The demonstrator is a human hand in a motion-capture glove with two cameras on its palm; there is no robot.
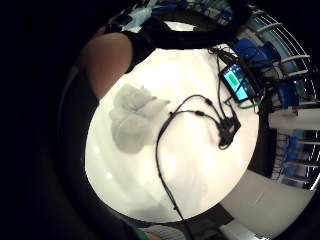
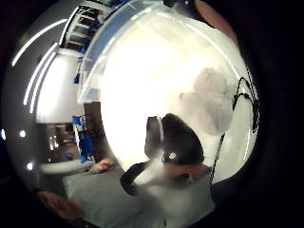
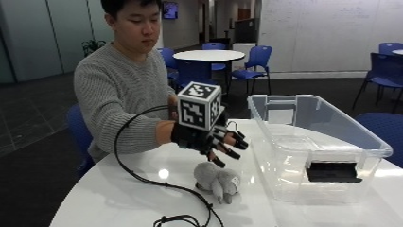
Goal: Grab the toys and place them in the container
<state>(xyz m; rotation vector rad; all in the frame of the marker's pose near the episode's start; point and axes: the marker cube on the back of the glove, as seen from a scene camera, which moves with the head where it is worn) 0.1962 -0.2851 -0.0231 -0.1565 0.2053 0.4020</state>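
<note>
White table (image 3: 113,198) bears grey plush toy (image 3: 216,182) under spread-fingered right hand (image 3: 205,137); only outside view shows container (image 3: 315,146) wholly.

An office or campus common room, set up for meetings

The round white worktop (image 3: 113,198) stands in a large open room with dark carpet. Behind the person stands another round white table (image 3: 208,55) ringed by blue chairs (image 3: 252,64), with more blue chairs (image 3: 385,68) at the far right. A broad whiteboard wall (image 3: 315,33) runs along the back, glass partition panels (image 3: 38,38) line the left side, and a potted plant (image 3: 91,46) sits near them.
</note>
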